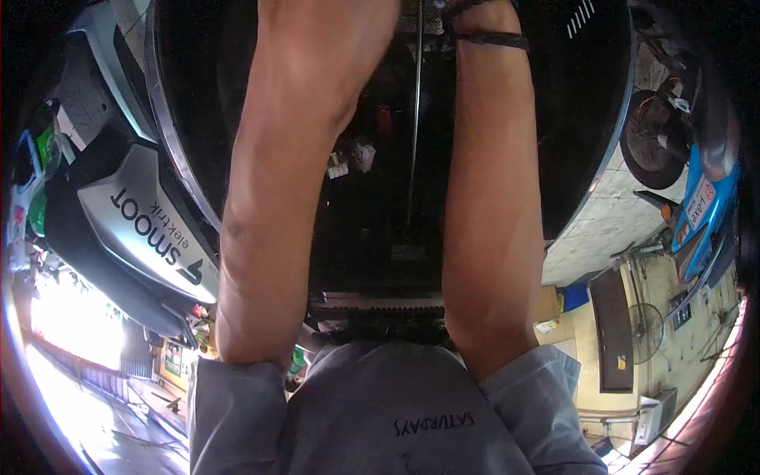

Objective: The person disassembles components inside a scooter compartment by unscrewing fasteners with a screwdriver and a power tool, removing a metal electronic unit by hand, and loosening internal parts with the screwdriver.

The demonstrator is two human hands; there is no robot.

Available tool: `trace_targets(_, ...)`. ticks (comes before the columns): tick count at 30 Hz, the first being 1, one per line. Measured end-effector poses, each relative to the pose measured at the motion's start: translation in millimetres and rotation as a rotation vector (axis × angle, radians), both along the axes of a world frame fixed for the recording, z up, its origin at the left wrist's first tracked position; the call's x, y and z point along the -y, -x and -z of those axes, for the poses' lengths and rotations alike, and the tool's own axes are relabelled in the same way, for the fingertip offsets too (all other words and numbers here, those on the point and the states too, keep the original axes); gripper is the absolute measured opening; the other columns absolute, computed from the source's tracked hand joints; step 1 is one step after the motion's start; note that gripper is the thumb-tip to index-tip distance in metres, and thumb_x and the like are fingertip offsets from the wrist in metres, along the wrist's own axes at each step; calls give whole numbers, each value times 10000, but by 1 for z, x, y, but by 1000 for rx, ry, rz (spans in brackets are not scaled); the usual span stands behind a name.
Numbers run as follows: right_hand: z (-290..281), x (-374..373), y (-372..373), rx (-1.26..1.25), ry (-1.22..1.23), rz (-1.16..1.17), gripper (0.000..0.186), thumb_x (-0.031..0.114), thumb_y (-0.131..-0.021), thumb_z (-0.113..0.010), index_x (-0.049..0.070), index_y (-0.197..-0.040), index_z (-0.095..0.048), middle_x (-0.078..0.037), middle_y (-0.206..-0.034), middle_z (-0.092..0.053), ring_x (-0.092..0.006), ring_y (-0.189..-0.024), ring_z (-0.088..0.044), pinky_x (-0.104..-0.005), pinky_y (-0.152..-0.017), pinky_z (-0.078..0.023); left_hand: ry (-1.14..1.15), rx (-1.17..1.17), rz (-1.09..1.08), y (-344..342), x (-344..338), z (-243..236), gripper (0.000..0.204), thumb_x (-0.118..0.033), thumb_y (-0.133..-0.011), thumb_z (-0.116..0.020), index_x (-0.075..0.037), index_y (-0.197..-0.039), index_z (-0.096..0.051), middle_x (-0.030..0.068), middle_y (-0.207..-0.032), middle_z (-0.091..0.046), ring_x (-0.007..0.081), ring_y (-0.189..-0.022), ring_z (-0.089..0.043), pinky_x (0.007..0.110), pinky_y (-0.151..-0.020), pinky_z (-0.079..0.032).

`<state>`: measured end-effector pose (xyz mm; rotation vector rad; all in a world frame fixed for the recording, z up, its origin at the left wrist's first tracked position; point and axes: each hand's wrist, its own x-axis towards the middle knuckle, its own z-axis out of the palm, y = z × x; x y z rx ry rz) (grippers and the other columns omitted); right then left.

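Note:
Both of my forearms reach up across the middle, and the picture's top edge cuts them off, so my hands and fingers are hidden. My left forearm (277,174) is bare below a grey sleeve. Dark cords circle the wrist of my right forearm (492,182). Beneath and between them lies a large black panel or housing (586,119) with a pale, curved rim; its kind is unclear. A thin metal rod (416,103) runs lengthwise through its dark middle. Near my left forearm are a crumpled whitish piece (363,156) and a dim red part (385,119).
A silver-grey scooter (150,214) stands close on the left. To the right are a black wheel (654,138) and a blue motorbike (697,214) on a tiled floor (582,245). Farther off stand a fan (645,331) and a yellowish wall (579,388). A ridged dark edge (380,307) lies near my body.

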<state>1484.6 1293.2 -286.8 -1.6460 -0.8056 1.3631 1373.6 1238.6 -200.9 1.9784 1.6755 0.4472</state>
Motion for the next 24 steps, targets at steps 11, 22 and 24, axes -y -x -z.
trace_targets(11, 58, 7, -15, 1372, -634, -591, 131, 171, -864, -621, 111, -785, -708, -106, -726, -718, -311, -661, -689, -470, -630, -496, 145, 462, -204, -18, -61, 93, 324, -43, -963, -454, 54, -1124, -718, 276, -1186, -698, 339, -1149, -665, 347, -1059, -475)
trace_targets(22, 42, 13, -10, 1185, -734, -451, 154, 108, -851, -565, 56, -823, -707, -156, -734, -700, -348, -657, -669, -468, -660, -514, 149, 662, -256, -18, -74, 127, 328, -43, -959, -455, 48, -1126, -722, 276, -1195, -700, 332, -1146, -670, 348, -1048, -483)
trace_targets(24, 46, 14, -8, 1180, -681, -521, 151, 106, -845, -568, 54, -844, -709, -158, -749, -703, -347, -661, -671, -463, -663, -515, 149, 680, -267, -16, -73, 130, 328, -43, -958, -455, 47, -1126, -722, 276, -1196, -700, 331, -1145, -671, 349, -1047, -484)
